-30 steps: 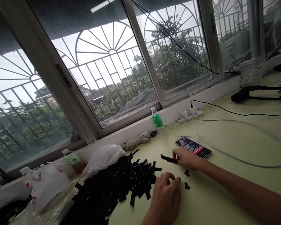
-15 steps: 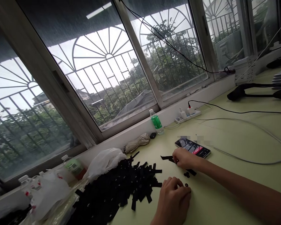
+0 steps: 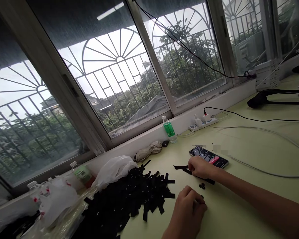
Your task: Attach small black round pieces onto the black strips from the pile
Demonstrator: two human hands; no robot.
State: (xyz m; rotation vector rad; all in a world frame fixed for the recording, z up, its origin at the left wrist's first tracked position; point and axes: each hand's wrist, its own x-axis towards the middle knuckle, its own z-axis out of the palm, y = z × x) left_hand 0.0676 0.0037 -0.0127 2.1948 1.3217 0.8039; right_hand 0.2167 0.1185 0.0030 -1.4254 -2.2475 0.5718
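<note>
My right hand (image 3: 202, 167) pinches at thin black strips (image 3: 181, 167) lying on the pale green table, its fingertips pointing down. Part of a strip shows below the wrist; the fingers hide the rest. Nearer to me, my left hand (image 3: 188, 210) rests on the table with fingers curled together. A small black round piece (image 3: 202, 197) peeks out at its fingertips, and whatever lies under them is hidden. Several more black round pieces (image 3: 202, 186) lie between both hands. To the left spreads a large heap of short black strips (image 3: 129, 196), some with small rings on them.
A phone (image 3: 220, 162) with a lit screen lies just behind my right hand. Along the window stand a green-labelled bottle (image 3: 169, 130), a folded beige umbrella (image 3: 149, 151) and a power strip (image 3: 203, 124). White plastic bags (image 3: 114, 171) border the heap. A grey cable (image 3: 264, 170) loops at right.
The whole view has shifted slightly. My left fingers now cover more of the round piece beside them. More of the strip under my right wrist shows.
</note>
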